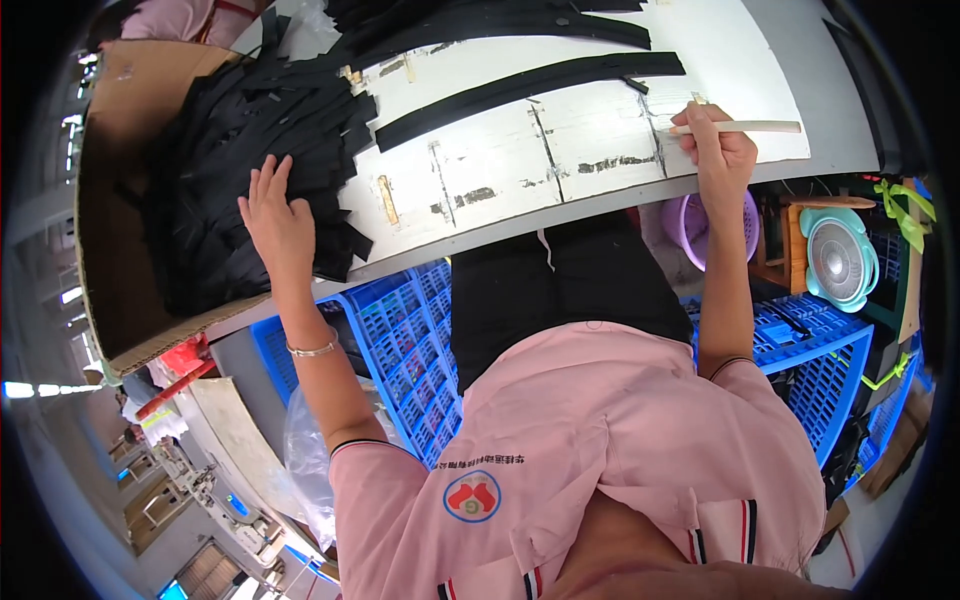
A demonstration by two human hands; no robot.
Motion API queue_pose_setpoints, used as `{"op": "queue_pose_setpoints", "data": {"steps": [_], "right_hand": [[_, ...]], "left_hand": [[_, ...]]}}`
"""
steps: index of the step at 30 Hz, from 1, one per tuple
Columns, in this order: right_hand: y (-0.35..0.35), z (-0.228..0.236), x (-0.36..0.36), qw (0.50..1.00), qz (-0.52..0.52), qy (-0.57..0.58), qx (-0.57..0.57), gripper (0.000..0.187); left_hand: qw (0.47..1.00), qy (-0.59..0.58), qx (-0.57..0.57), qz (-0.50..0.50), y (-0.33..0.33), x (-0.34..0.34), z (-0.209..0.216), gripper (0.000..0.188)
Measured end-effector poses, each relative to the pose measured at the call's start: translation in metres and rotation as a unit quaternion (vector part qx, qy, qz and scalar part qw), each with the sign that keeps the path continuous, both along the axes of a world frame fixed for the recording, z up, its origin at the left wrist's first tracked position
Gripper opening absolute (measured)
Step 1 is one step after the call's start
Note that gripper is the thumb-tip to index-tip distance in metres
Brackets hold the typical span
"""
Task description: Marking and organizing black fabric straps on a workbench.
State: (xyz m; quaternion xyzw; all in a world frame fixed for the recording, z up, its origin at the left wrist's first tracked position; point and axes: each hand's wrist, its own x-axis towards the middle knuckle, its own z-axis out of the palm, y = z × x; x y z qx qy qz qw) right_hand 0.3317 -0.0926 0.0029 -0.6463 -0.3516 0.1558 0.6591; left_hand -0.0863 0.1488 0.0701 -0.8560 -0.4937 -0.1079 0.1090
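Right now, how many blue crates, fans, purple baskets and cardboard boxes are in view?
Blue crates: 2, one under the table at the left, one at the right
Fans: 1, teal
Purple baskets: 1
Cardboard boxes: 1, holding black strips
Total: 5

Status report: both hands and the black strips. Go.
Left hand flat on heap of black strips in cardboard box. Right hand shut on pale stick. One long black strip lies between.

Left hand (278, 222) lies flat, fingers spread; right hand (722, 150) is curled in a closed grip, arm outstretched.
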Motion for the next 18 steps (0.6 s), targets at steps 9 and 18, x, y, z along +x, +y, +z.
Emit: {"op": "queue_pose_setpoints", "data": {"steps": [9, 18], "right_hand": [[0.001, -0.001, -0.001, 1.0, -0.001, 0.006, 0.0, 0.02], [-0.001, 0.003, 0.0, 1.0, -0.007, -0.001, -0.002, 0.019]], "left_hand": [[0.994, -0.077, -0.07, 0.032, -0.011, 0.019, 0.027, 0.025], [0.975, -0.179, -0.123, -0.036, -0.019, 0.029, 0.027, 0.021]]}}
